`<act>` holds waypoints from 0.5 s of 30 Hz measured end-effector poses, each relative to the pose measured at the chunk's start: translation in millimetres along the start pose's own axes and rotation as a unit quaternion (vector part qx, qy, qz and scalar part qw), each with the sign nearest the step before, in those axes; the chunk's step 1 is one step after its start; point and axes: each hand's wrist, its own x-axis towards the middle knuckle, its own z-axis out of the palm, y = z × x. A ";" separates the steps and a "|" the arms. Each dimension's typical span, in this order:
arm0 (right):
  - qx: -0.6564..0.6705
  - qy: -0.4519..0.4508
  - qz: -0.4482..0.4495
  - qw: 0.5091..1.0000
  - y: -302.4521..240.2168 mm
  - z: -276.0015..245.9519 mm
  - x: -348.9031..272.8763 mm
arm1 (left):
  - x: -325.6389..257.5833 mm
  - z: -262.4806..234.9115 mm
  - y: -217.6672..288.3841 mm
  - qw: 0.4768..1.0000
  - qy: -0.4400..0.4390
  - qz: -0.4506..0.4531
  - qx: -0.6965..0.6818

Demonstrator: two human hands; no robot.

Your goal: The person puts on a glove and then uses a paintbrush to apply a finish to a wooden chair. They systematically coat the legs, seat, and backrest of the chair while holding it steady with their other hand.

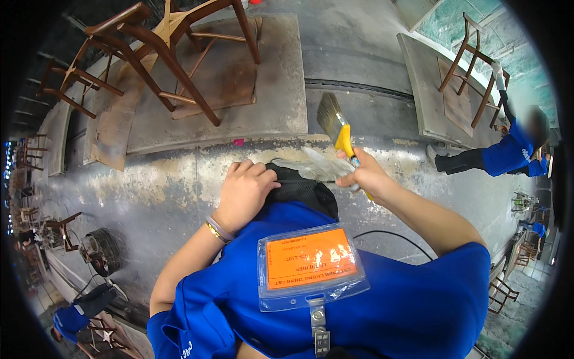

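My right hand (363, 173), in front of my waist, is closed around the handle of a paintbrush (342, 135). The brush has a yellow handle and a metal band, and its dark bristles point up and away from me. Against the same fingers lies a crumpled whitish, filmy bundle (314, 166); whether it is gloves or plastic I cannot tell. My left hand (248, 190) has its fingers curled over the edge of a black mesh cloth or pouch (299, 190) at my waist. Its fingertips are partly hidden.
Ahead to the left, a brown wooden chair frame (173, 54) stands on a low grey platform (284, 78). Another chair frame (472, 66) is at the far right, beside a co-worker in blue (508, 149). A round fan (101, 251) stands on the floor at left; a dark cable (394, 233) runs at right.
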 end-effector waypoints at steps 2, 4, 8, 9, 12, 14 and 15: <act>-0.007 0.005 0.045 0.999 6.2 -4.4 -4.4 | 0.3 -0.7 4.9 1.000 0.013 0.011 0.005; -0.044 0.064 -0.082 0.994 4.6 -7.5 -3.0 | 4.0 -1.7 9.8 1.000 0.021 0.018 0.003; -0.029 0.059 -0.156 0.986 -16.0 -8.4 5.0 | 15.7 -10.1 19.9 0.998 -0.002 0.053 0.013; -0.026 0.050 -0.204 0.977 -21.6 -7.2 6.5 | 19.8 -11.8 22.8 0.997 -0.004 0.073 -0.025; 0.023 0.008 -0.119 0.993 -34.9 -1.5 8.5 | 29.5 -14.7 33.7 0.982 -0.027 0.142 -0.125; 0.030 0.016 -0.122 0.992 -35.9 0.3 8.1 | 34.9 -11.9 39.8 0.981 -0.101 0.135 -0.093; 0.042 0.001 -0.138 0.989 -33.6 0.3 7.4 | 35.3 -12.0 40.5 0.978 -0.132 0.140 -0.085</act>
